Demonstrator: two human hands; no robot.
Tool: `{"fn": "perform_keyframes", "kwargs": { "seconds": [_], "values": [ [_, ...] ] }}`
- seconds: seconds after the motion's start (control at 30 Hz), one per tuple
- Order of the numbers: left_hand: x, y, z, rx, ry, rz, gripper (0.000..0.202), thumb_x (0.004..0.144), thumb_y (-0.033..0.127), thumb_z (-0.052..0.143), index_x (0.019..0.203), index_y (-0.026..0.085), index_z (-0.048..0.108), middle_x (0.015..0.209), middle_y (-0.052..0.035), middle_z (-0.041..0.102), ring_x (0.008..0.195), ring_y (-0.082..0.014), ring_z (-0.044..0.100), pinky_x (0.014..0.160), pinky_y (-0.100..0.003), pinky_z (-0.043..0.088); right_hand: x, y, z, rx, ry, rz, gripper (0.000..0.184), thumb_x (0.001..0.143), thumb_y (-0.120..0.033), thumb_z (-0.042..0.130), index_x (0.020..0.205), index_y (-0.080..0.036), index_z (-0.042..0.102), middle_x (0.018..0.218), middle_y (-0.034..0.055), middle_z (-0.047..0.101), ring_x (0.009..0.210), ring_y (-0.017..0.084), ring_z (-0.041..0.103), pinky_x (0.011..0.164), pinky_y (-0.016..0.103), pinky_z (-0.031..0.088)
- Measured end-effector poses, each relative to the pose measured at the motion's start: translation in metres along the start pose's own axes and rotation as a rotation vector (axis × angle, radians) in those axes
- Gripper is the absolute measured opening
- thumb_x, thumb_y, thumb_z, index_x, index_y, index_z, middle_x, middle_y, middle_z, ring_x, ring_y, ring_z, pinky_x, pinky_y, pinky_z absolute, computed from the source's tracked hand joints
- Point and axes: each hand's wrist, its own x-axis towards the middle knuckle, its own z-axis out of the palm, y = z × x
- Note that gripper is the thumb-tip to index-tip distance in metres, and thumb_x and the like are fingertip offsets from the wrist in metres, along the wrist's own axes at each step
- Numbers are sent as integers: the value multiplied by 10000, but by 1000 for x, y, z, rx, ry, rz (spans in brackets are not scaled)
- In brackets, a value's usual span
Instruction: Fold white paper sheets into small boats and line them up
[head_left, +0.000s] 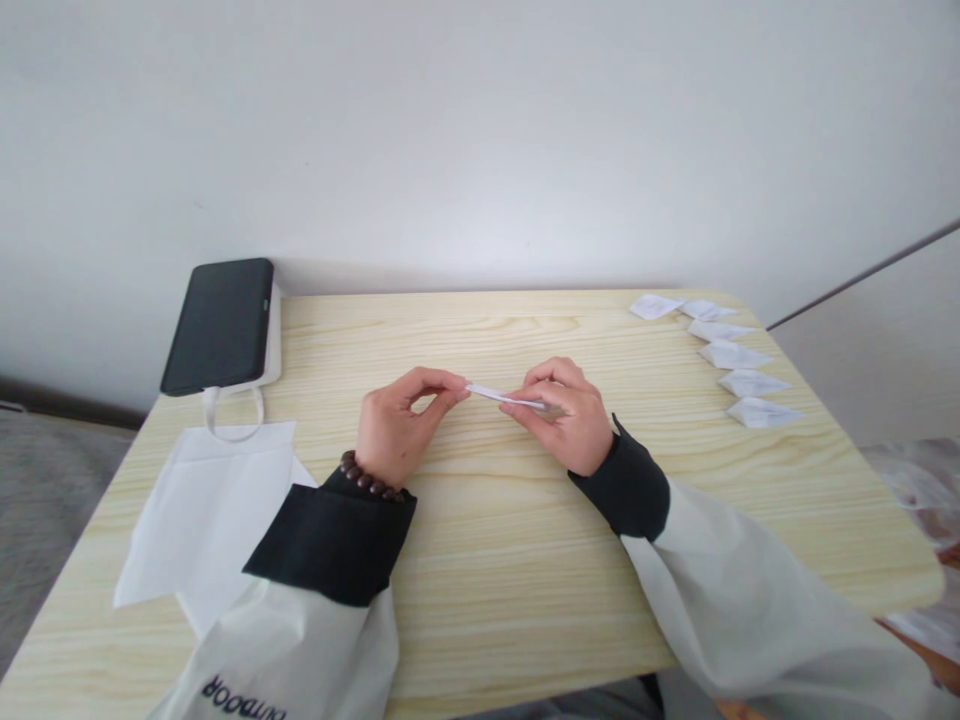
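Observation:
A narrow strip of folded white paper (489,393) is held nearly edge-on above the middle of the table. My left hand (405,420) pinches its left end between thumb and forefinger. Farther along to the right, my right hand (559,410) grips the paper between thumb and fingers, partly covering it. At the table's far right corner lie several folded white paper pieces (735,355), pointed at their ends and set in a curved row. Loose white paper sheets (214,500) overlap on the left, partly beneath my left sleeve.
A black-screened device (221,325) on a white box (273,340) stands at the back left, with a white cable (260,408) looping onto the sheets. The pale wooden table (480,560) meets a white wall (480,150) behind.

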Motion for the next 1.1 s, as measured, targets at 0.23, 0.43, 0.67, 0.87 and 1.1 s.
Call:
{"fn": "perform_keyframes", "kwargs": {
  "seconds": [0.23, 0.43, 0.67, 0.87, 1.1],
  "values": [
    [1, -9, 3, -112, 4, -43, 231, 732, 342, 694, 839, 163, 596, 848, -43, 697, 807, -179, 679, 780, -308, 544, -1, 0, 0, 19, 9, -25, 36, 775, -229, 685, 782, -210, 714, 751, 22, 582, 733, 147, 559, 700, 323, 433],
    [-1, -5, 1, 113, -6, 79, 137, 772, 317, 654, 796, 188, 615, 798, 1, 701, 736, -151, 678, 673, -241, 520, -1, 2, 0, 22, 18, -53, 43, 780, -205, 678, 804, -204, 714, 771, 28, 587, 748, 148, 565, 715, 331, 439],
    [2, -2, -3, 249, -27, 243, 80, 816, 246, 592, 786, 186, 636, 779, -2, 695, 718, -138, 652, 684, -241, 506, -1, 3, -2, -22, 1, -103, 65, 791, -194, 665, 821, -224, 715, 780, 26, 606, 753, 149, 562, 724, 341, 421],
    [1, -4, -2, 93, -2, 213, 47, 786, 218, 641, 772, 174, 645, 780, -6, 689, 749, -138, 651, 734, -250, 515, -1, 2, -1, -8, -14, -79, 49, 786, -209, 673, 813, -218, 714, 781, 25, 604, 753, 148, 562, 728, 338, 420],
    [1, -3, -1, 149, 43, 175, 83, 767, 260, 667, 787, 181, 654, 766, 9, 697, 695, -131, 652, 703, -244, 521, 0, 1, -1, 2, -7, -60, 42, 789, -224, 671, 791, -215, 712, 768, 22, 597, 740, 145, 560, 721, 329, 426]
  ]
}}
